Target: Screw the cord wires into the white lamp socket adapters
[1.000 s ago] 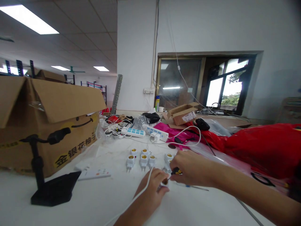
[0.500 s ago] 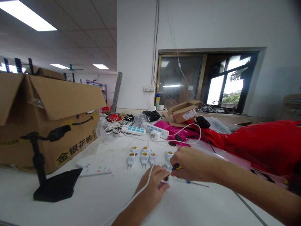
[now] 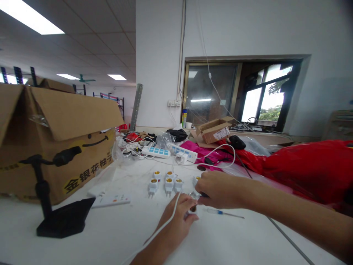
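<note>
My left hand (image 3: 179, 213) is closed around a white plug-in lamp socket (image 3: 193, 209), whose dark opening shows between the fingers. Just above it, my right hand (image 3: 216, 188) grips a screwdriver (image 3: 204, 194); only a bit of its dark handle shows, and its tip is hidden at the socket. Several more white lamp sockets (image 3: 168, 184) with brass-coloured insides and plug pins stand on the table beyond my left hand. Another socket (image 3: 197, 180) is partly behind my right hand. A second screwdriver (image 3: 226, 213), with a clear and blue handle, lies below my right hand.
A white cable (image 3: 165, 222) runs across my left forearm. Left stand a black holder (image 3: 64, 219), a white power strip (image 3: 111, 200) and a large cardboard box (image 3: 82, 158). Power strips (image 3: 156, 152) and tangled cables lie behind, red plastic (image 3: 309, 169) on the right.
My right hand has turned and shifted slightly left, covering more of the screwdriver's handle. My left hand stays on the socket. The whole view has shifted slightly.
</note>
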The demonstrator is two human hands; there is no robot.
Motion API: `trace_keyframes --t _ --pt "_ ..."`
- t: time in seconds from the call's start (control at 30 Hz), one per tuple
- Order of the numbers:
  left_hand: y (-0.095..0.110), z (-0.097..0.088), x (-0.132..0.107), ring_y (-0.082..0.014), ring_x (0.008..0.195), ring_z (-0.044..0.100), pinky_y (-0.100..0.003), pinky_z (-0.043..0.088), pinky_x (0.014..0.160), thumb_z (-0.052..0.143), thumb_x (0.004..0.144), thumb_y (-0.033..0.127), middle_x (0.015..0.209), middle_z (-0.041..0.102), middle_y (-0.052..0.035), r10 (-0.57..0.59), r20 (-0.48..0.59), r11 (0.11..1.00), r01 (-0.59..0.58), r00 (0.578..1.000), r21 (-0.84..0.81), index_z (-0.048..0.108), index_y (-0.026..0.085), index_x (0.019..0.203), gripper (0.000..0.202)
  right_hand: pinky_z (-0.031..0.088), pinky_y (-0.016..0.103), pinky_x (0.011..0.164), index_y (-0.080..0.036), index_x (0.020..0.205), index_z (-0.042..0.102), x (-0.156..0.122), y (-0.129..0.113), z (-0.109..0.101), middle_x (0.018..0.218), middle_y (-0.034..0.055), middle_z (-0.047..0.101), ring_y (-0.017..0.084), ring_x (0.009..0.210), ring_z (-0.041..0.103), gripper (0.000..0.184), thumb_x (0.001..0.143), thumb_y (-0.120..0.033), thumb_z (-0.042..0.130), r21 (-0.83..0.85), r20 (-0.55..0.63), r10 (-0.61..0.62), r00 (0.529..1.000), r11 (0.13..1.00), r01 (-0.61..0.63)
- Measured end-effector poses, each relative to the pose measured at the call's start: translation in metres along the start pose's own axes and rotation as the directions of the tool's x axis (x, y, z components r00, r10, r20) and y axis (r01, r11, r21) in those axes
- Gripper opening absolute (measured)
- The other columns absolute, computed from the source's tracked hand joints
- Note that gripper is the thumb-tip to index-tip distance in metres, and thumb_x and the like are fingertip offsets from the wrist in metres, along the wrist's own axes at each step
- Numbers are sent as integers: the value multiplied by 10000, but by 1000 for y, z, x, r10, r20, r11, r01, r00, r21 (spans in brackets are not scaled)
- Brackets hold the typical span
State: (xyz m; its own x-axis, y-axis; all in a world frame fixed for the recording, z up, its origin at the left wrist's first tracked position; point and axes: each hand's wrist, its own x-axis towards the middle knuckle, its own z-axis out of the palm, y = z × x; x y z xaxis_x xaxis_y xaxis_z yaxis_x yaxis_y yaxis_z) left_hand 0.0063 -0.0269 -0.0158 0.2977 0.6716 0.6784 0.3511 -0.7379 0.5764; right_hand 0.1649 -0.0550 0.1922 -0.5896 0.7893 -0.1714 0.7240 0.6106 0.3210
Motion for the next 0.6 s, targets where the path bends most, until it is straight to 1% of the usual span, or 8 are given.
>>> trace_keyframes --t 0.1,0.17,0.3,0.4,0.47,0.5,0.57,0.6 --pt "-6 3 -2 -204 1059 731 -324 600 993 897 759 -66 1140 754 -32 0 -44 1000 -2 999 -24 766 236 1202 552 464 351 707 -147 1126 831 1 -4 -3 1061 175 816 332 971 776 251 1009 -345 733 -30 12 -45 999 999 45" --pt "-10 7 -4 -204 1074 737 -319 597 1004 906 749 -65 1150 760 -34 3 -58 999 -5 998 -42 766 230 1191 549 474 354 716 -162 1140 829 4 -5 -5 1076 166 820 340 1006 778 221 979 -302 770 -51 18 -70 997 996 70" --pt "-16 13 -8 -234 1120 742 -367 583 1063 943 727 -22 1175 776 -45 -12 -64 997 7 998 -75 775 212 1132 496 479 345 703 -207 1091 854 13 -6 -11 1042 148 836 345 1016 784 215 894 -291 839 -72 46 -100 994 992 103" --pt "-18 15 -9 -248 1120 746 -384 597 1050 928 781 47 1175 777 -45 -50 -50 995 46 997 -94 793 224 1095 385 478 344 678 -204 1076 864 21 -9 -17 1027 163 839 354 983 789 246 853 -301 833 -75 56 -75 996 994 79" --pt "-20 15 -11 -254 1123 748 -393 607 1040 910 819 98 1195 775 -47 -77 -32 992 73 996 -105 803 242 1100 334 468 343 632 -159 1049 865 25 -11 -19 1002 199 832 360 911 792 266 872 -345 794 -73 62 -39 997 996 44" --pt "-20 15 -12 -262 1151 742 -406 602 1059 900 830 110 1227 770 -55 -89 -29 990 85 996 -111 803 245 1119 334 458 341 610 -135 1034 864 27 -12 -20 988 216 828 359 876 791 295 894 -376 768 -68 66 -22 998 997 27" --pt "-21 14 -14 -282 1238 713 -441 566 1132 885 834 107 1300 751 -78 -105 -35 987 100 994 -127 794 237 1170 372 438 331 594 -113 1015 862 29 -12 -19 979 228 823 347 862 788 342 946 -413 713 -50 70 0 998 999 3" --pt "-20 14 -14 -289 1279 694 -450 541 1166 879 834 106 1324 741 -86 -109 -38 985 103 993 -137 790 231 1185 383 429 325 600 -119 1007 864 29 -11 -19 979 219 824 337 881 785 336 961 -407 698 -37 68 3 998 999 0"
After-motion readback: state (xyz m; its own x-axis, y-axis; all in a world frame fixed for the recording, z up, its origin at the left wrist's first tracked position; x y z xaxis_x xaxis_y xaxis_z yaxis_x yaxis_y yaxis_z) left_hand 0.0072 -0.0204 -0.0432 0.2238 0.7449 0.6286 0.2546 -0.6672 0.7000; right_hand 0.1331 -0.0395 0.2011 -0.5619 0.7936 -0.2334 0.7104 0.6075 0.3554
